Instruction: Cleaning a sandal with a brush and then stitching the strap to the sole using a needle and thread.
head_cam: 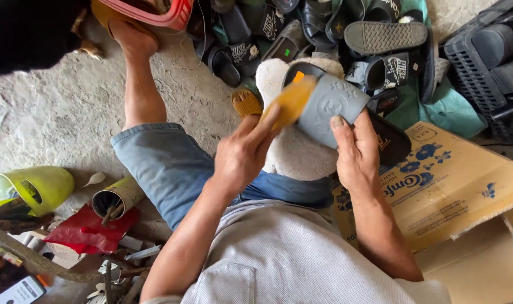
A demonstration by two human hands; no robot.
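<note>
My right hand (358, 155) grips a slide sandal (335, 107) with a grey strap and a black sole, held over a cream fluffy cloth (293, 152) that lies on my knee. My left hand (242, 155) holds a yellow-orange pad (292, 101), blurred by motion, against the grey strap. My bare left leg (138, 84) stretches out over the concrete floor (48, 118).
A pile of black and grey sandals (324, 28) lies ahead on a teal cloth (453, 112). A flattened cardboard box (453, 186) is at my right, a dark plastic crate (482, 62) beyond it. A yellow-green container (36, 188), a can (115, 197), a red bag (87, 231) and scraps sit at left.
</note>
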